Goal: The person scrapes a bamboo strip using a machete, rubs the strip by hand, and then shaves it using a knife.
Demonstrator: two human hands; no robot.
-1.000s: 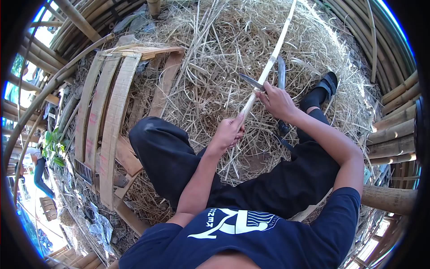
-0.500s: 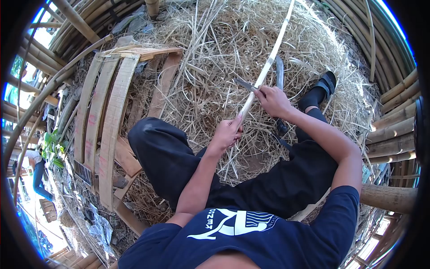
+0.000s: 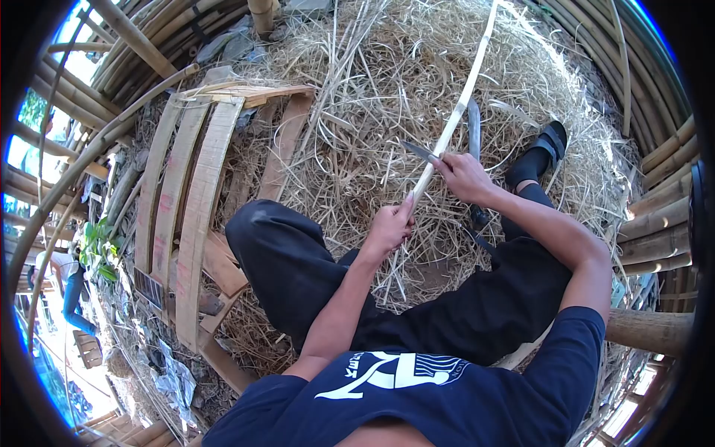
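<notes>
My left grip (image 3: 390,228) grasps a pale strip (image 3: 456,119) slanting toward one o'clock, and my right grip (image 3: 465,177) holds a knife (image 3: 417,150) pointing to ten o'clock.

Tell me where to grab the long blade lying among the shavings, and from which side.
Probably by its dark, handle-like end, coming from the near side: the long blade points away, and the right hand hides its middle.
</notes>
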